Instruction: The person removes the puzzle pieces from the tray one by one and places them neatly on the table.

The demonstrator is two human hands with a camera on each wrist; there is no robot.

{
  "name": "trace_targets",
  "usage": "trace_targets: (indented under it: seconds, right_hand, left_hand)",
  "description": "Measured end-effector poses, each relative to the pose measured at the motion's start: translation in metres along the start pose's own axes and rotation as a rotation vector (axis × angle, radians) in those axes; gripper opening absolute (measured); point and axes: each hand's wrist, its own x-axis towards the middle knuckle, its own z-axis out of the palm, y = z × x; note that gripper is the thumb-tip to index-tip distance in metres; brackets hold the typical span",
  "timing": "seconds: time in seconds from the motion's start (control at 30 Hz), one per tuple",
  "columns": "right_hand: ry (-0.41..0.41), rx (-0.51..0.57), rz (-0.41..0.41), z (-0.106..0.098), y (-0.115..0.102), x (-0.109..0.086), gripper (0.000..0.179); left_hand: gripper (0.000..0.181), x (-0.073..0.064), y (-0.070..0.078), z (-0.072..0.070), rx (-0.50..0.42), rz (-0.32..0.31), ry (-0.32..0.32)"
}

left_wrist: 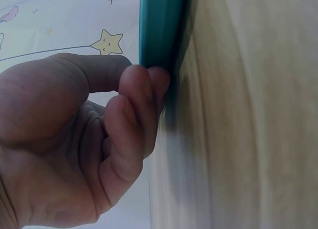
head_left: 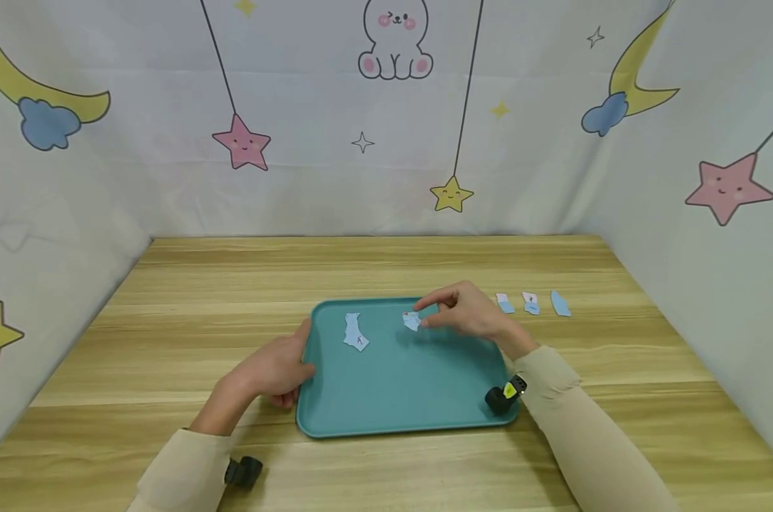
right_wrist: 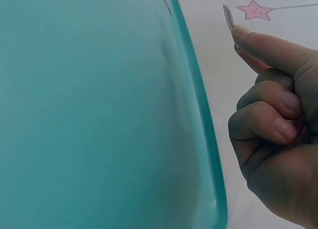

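My right hand (head_left: 466,309) pinches a small light-blue puzzle piece (head_left: 412,321) between thumb and forefinger, just above the tray. Seen edge-on in the right wrist view, this piece (right_wrist: 228,21) is thin and flat, and the other fingers are curled toward the palm. A longer light-blue puzzle piece (head_left: 354,332) with an irregular outline lies at the left of the teal tray (head_left: 399,391). My left hand (head_left: 280,366) holds the tray's left edge, thumb at the rim. In the left wrist view, its curled fingers (left_wrist: 130,134) reach the tray's side (left_wrist: 158,35).
Right of the tray, on the wooden table (head_left: 232,270), lie a white-and-blue piece (head_left: 505,304), a similar piece (head_left: 530,304) and a plain blue piece (head_left: 560,304). A printed white cloth (head_left: 309,192) stands behind the table and along both sides.
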Motion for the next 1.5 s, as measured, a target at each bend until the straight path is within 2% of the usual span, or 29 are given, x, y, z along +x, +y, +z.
trace_targets:
  seconds: [0.27,0.4,0.87,1.17,1.5]
  right_hand:
    - [0.011,0.039,0.023,-0.010,-0.001,-0.010,0.029]
    - [0.006,0.057,0.007,-0.015,0.000,-0.015,0.031]
    - [0.044,0.012,-0.015,-0.034,0.009,-0.029,0.032]
    - [0.092,0.031,0.008,-0.054,0.019,-0.049,0.034]
    - [0.160,0.047,0.086,-0.077,0.043,-0.075,0.042]
  left_hand:
    - [0.087,-0.001,0.000,-0.001,0.004,-0.008,-0.004]
    - [0.087,-0.002,0.000,-0.002,0.003,-0.011,-0.006]
    - [0.087,-0.002,-0.001,-0.003,-0.010,-0.012,-0.014]
    - [0.088,-0.001,-0.001,-0.004,-0.001,-0.008,-0.017]
    - [0.088,0.001,-0.001,-0.005,0.006,-0.007,-0.024]
